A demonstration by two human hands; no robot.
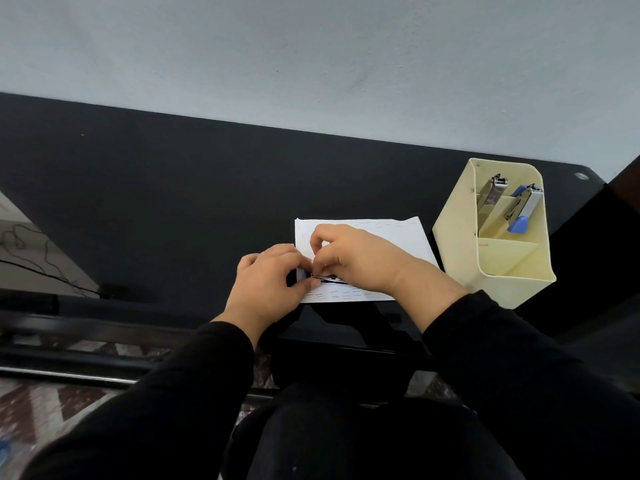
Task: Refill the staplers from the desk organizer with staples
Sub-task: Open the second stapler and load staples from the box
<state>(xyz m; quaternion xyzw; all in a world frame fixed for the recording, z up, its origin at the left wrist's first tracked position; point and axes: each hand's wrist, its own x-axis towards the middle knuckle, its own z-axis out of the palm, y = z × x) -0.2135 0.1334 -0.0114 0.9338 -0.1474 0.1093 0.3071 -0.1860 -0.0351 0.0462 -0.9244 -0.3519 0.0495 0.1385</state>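
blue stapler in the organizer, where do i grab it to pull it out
Probably best by its upper end, coming from above. The blue stapler stands tilted in a rear compartment of the cream organizer, with its top poking just above the rim. The walls close off its sides, and the silver stapler leans in the next slot to its left, so pinch the exposed top and lift along its lean.

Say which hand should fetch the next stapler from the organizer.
Probably the right hand: the organizer with its two staplers stands on that side, while the left hand is farther away, steadying the stapler being worked on.
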